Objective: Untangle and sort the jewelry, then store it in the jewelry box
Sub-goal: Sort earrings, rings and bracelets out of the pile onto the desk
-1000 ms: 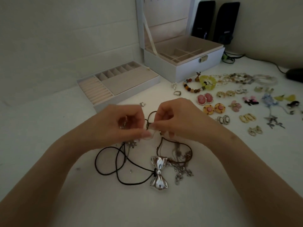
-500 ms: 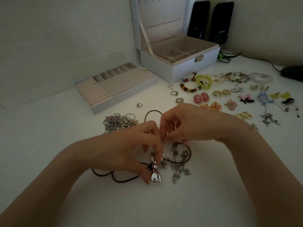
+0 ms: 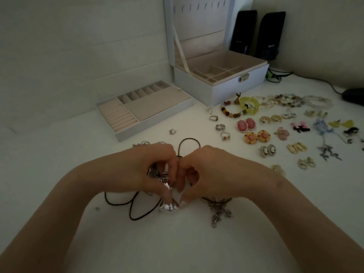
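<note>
Fingers (image 3: 173, 164) of left hand (image 3: 145, 170) and right hand (image 3: 216, 172) seemingly pinch cord (image 3: 189, 138).

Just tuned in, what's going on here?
The left hand grips the bow pendant while the right hand pinches a dark cord, working at the tangle. Earrings, rings and bracelets lie sorted to the right. The box stands open, its tray out beside it; both look empty.

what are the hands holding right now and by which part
Silver bow pendant: left hand grips its upper half. Right hand seems to pinch its black cord just beside; fingers hide the spot.
</note>
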Available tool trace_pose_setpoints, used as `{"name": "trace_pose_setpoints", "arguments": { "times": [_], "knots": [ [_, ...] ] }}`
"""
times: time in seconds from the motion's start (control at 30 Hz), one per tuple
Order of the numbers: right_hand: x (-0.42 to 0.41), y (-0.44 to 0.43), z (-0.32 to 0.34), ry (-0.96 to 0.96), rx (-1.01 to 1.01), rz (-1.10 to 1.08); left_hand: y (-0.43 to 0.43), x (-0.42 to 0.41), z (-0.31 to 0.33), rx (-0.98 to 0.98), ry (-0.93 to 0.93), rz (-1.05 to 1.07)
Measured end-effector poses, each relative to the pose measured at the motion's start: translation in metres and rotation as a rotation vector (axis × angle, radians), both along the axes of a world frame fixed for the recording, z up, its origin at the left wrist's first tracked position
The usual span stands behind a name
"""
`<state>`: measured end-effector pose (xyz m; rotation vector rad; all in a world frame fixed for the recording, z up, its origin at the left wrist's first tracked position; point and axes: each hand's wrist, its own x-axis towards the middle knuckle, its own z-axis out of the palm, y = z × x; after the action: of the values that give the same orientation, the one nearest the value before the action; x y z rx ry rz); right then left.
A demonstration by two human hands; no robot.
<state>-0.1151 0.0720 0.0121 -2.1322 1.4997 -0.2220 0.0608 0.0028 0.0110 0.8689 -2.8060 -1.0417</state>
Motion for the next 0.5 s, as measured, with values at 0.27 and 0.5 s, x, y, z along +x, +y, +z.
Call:
{"name": "trace_pose_setpoints", "arguments": {
  "times": [0.27,0.5],
  "knots": [
    [0.0,-0.003,-0.001,-0.155,0.049,0.01,-0.049,-0.028,-0.017,-0.401,0.211,0.519],
    [-0.015,0.002,0.009,-0.328,-0.07,-0.244,-0.068,-0.052,-0.027,-0.493,0.063,0.457]
  ]
}}
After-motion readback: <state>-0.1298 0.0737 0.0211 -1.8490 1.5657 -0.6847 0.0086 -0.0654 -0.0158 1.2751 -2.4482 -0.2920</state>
